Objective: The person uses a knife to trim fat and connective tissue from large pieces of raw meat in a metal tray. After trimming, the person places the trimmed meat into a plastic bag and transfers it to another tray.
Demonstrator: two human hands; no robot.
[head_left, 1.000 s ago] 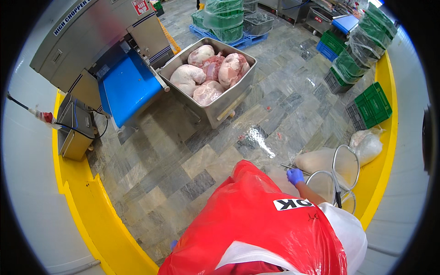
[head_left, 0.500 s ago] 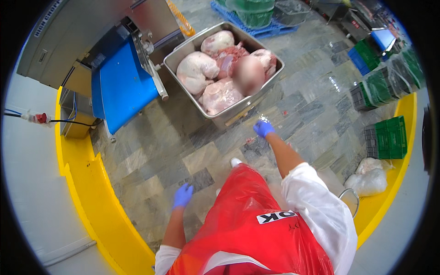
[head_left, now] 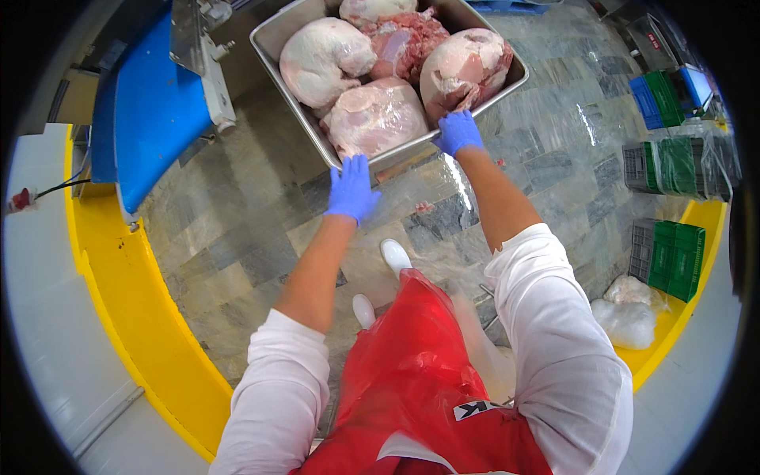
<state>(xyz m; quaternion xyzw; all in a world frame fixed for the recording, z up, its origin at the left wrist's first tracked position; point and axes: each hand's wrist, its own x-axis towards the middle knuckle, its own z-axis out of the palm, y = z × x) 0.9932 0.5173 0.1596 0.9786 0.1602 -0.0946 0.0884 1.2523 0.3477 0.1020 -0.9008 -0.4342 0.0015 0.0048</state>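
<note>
A square metal bin (head_left: pixel 291 107) stands ahead of me with several large pieces of raw meat in it. At its near corner, my left hand (head_left: pixel 352 190), in a blue glove, has its fingers stretched toward the rim. My right hand (head_left: pixel 457 134), gloved alike, hooks its fingers over the near rim. Just beyond those fingers lies a pale, skin-covered meat piece (head_left: pixel 465 70). A pink meat piece (head_left: pixel 376 117) sits by the near corner, with a whitish one (head_left: pixel 321 63) to its left. Darker red meat (head_left: pixel 400 47) shows in the middle.
A blue conveyor belt (head_left: pixel 150 103) slopes down on the left beside machinery. Yellow kerbs (head_left: pixel 154 309) run along both walls. Green and grey crates (head_left: pixel 673 257) stand at the right, near clear plastic bags (head_left: pixel 629 313). A meat scrap (head_left: pixel 424 207) lies on the wet tiled floor.
Both hands have moved forward, up to the bin's near side; the right one has reached the rim. The bin appears closer. The view has shifted.
</note>
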